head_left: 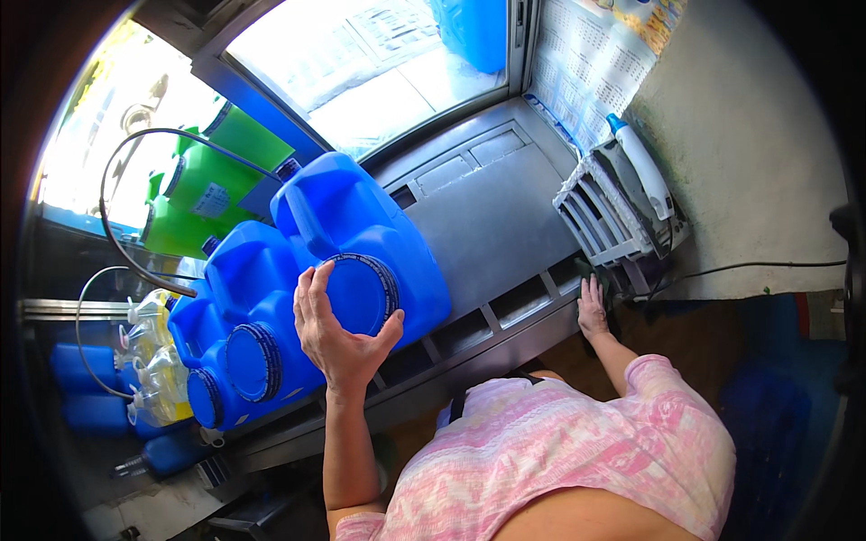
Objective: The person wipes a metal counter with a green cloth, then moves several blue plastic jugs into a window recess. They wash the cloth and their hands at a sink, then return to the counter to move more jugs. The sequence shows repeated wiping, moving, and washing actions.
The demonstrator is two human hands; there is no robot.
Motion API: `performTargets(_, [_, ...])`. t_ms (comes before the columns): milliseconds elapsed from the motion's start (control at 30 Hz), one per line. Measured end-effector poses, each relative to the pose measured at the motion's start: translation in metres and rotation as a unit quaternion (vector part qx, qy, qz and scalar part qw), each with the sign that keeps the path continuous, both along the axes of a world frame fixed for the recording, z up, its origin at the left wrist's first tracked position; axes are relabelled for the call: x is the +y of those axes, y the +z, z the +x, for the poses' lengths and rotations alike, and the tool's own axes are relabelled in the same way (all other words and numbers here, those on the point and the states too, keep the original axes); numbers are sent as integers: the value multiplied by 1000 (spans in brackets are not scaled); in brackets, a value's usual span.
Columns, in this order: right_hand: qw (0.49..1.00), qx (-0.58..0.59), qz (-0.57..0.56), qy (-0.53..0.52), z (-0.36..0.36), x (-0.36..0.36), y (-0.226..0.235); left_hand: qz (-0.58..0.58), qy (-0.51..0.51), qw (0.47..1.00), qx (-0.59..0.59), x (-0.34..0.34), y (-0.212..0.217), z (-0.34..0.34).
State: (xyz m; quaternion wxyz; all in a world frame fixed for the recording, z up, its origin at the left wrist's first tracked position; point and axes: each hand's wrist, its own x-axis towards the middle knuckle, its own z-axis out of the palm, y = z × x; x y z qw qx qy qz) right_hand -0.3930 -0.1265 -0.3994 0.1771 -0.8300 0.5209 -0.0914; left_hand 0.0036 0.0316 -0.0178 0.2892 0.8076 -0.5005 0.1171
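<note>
Three large blue plastic jugs lie on their sides in a row on a metal shelf (505, 225), their round caps facing me. My left hand (336, 329) curls around the rim of the big blue cap (363, 290) of the nearest jug (361, 225). The middle jug (248, 270) and the far jug (194, 329) lie to its left. My right hand (592, 308) rests flat on the shelf's front edge, fingers spread, beside a white wire rack (600, 221).
Green jugs (203, 185) stand behind the blue ones near a bright window. Clear spray bottles with yellow liquid (153, 347) sit at the left, with more blue containers (81, 388) below. A white and blue bottle (642, 167) leans in the rack. Black hoses (135, 261) loop at left.
</note>
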Motion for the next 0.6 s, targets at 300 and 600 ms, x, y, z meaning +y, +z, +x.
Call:
performTargets(300, [897, 261, 326, 146, 115, -74, 145, -104, -23, 994, 6, 2, -5, 2])
performTargets(600, [848, -370, 242, 293, 418, -161, 236, -192, 99, 959, 185, 55, -104, -54])
